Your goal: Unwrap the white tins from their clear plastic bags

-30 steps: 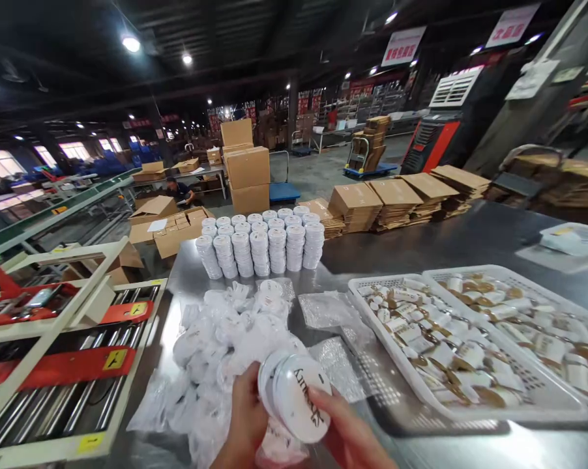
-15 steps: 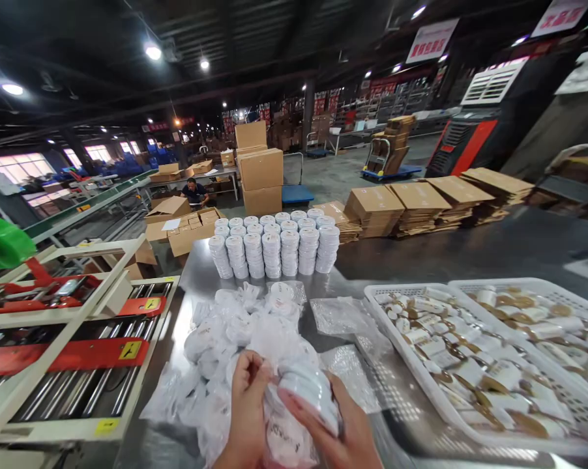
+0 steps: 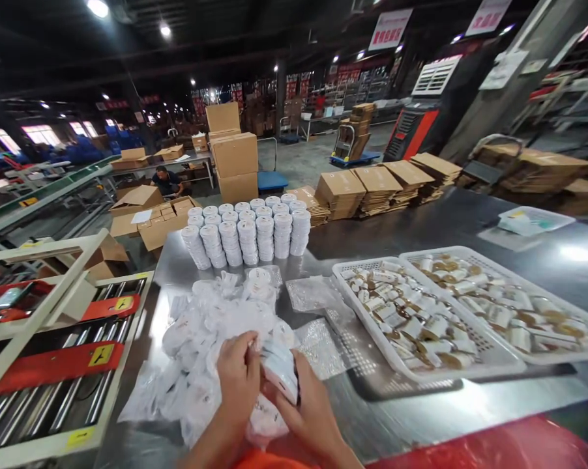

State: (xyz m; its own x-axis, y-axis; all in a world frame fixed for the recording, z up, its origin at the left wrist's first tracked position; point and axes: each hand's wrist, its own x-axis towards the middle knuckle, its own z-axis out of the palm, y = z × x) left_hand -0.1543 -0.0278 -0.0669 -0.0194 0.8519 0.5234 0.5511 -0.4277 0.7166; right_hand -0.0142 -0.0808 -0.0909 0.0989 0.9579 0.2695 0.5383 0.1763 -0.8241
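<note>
My right hand (image 3: 306,397) is wrapped round a short stack of white round discs (image 3: 279,368), tilted on its side. My left hand (image 3: 238,371) is closed at the left end of that stack, thumb against curled fingers; what it pinches is hidden. Beneath and beyond both hands lies a heap of white discs in clear plastic bags (image 3: 201,345), some with dark print. Several upright columns of the same white discs (image 3: 248,238) stand in rows behind the heap. Flat clear bubble bags (image 3: 321,345) lie just right of my hands.
Two white perforated baskets (image 3: 492,361) hold many small bottles with white labels. Flattened cartons (image 3: 340,189) are stacked along the metal table's (image 3: 372,231) far edge. A roller conveyor (image 3: 69,391) runs at the left. Past the table a person (image 3: 167,182) sits near open boxes.
My view has turned right, so the scene sits further left and both baskets show more fully. Both hands stay at the disc stack, with the left hand's fingers slightly closer over its end.
</note>
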